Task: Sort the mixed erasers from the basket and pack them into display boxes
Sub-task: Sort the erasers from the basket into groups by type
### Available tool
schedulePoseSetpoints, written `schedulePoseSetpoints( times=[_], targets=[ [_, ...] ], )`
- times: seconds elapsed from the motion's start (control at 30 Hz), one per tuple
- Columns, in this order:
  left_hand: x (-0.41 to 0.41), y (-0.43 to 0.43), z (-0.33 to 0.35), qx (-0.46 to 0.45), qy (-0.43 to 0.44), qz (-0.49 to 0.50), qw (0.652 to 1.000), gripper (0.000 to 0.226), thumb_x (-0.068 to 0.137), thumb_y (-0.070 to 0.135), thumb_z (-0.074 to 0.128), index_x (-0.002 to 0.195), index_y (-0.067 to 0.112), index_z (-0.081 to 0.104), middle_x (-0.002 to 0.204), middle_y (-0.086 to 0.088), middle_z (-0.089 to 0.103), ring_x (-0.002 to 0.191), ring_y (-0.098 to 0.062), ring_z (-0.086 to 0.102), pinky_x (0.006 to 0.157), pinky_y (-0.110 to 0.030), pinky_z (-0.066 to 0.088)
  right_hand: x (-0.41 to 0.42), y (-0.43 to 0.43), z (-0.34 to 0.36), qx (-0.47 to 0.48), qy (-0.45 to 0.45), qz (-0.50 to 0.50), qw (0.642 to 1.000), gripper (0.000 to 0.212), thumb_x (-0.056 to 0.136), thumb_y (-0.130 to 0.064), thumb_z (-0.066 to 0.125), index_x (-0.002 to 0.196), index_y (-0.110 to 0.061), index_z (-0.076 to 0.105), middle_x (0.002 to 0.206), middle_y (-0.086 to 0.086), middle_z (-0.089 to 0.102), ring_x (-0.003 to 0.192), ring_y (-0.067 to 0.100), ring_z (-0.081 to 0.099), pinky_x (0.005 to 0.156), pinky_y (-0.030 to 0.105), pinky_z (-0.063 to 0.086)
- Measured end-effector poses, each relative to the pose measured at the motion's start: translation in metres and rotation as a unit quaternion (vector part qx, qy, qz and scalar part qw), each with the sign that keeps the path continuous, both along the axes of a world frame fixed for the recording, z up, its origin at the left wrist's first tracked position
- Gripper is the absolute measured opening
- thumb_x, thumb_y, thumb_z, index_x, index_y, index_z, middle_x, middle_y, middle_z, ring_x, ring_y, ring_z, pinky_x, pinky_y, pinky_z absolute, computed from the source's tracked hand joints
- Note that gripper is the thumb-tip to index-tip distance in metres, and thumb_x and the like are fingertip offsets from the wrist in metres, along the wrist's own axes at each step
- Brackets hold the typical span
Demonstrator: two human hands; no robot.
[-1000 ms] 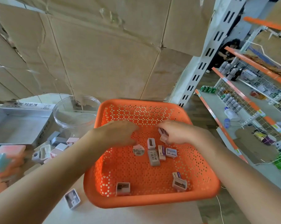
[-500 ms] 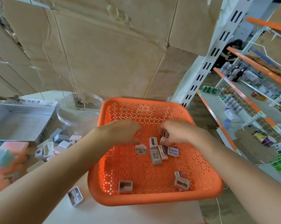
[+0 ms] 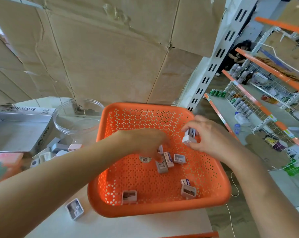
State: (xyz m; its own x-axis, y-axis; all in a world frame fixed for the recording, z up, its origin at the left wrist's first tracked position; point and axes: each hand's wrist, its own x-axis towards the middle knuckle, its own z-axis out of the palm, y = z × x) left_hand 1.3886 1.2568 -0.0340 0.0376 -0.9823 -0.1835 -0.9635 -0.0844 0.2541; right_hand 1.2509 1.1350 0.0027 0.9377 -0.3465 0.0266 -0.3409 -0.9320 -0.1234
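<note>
- A wall of cardboard cartons [image 3: 111, 57] stands behind the desk, taped at the seams.
- To the right is a shelf rack [image 3: 258, 103] with orange edges and wire dividers, stocked with bottles and small goods.
- The pale desk [image 3: 136, 225] carries everything below.
- An orange perforated basket [image 3: 215, 196] sits on the desk in front of the person. Its near right corner reaches past the desk's edge.
- A silver display box [image 3: 20, 133] lies open at the far left, well apart from the basket, with printed lettering on its flap.
- A clear round tub [image 3: 80, 115] stands between the display box and the basket.
- The left hand [image 3: 141, 141] reaches down into the middle of the basket with its fingertips among the erasers. It is blurred, so I cannot tell whether it pinches anything.
- The right hand [image 3: 212, 138] is raised over the basket's right side, its fingers and thumb pinching a white block [image 3: 189, 136].
- A loose heap [image 3: 56, 150] of pale pieces lies on the desk just beside the display box.
- The erasers [image 3: 162, 166] cluster mid-basket under the left hand, with two more pieces near the front wall and one at the front right.
- One stray piece [image 3: 74, 208] lies on the desk near the basket's front left corner.
</note>
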Motion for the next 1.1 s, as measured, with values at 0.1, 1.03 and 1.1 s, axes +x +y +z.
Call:
schedulePoseSetpoints(
  times=[0.1, 1.03, 1.1],
  targets=[
    [-0.009, -0.016, -0.004, 0.023, -0.018, -0.02, 0.999, 0.053, 0.084, 0.042, 0.062, 0.126, 0.013, 0.049, 0.124, -0.004, 0.052, 0.115, -0.023, 0.048, 0.093, -0.033, 0.041, -0.001, 0.0, -0.001, 0.005, -0.001, 0.003, 1.0, 0.032, 0.078, -0.02, 0.072, 0.108, -0.023, 0.061, 0.081, -0.018, 0.034, 0.072, 0.001, 0.042, 0.063, 0.009, 0.035],
    [0.042, 0.099, 0.056, -0.129, 0.068, 0.09, 0.985, 0.044, 0.075, 0.021, 0.074, 0.114, 0.015, 0.055, 0.103, 0.009, 0.047, 0.097, -0.009, 0.049, 0.088, -0.021, 0.039, 0.019, 0.057, 0.014, 0.062, -0.065, 0.034, 0.995, 0.027, 0.076, -0.026, 0.073, 0.101, -0.027, 0.063, 0.093, -0.009, 0.053, 0.081, 0.007, 0.049, 0.078, 0.033, 0.046],
    [0.051, 0.123, 0.06, -0.14, 0.063, 0.101, 0.983, 0.043, 0.074, 0.023, 0.074, 0.113, 0.017, 0.056, 0.102, 0.01, 0.048, 0.095, -0.008, 0.05, 0.086, -0.019, 0.04, 0.026, 0.074, 0.018, 0.072, -0.067, 0.047, 0.994, 0.028, 0.077, -0.027, 0.072, 0.103, -0.027, 0.063, 0.094, -0.011, 0.053, 0.081, 0.005, 0.052, 0.08, 0.031, 0.046]
  ],
)
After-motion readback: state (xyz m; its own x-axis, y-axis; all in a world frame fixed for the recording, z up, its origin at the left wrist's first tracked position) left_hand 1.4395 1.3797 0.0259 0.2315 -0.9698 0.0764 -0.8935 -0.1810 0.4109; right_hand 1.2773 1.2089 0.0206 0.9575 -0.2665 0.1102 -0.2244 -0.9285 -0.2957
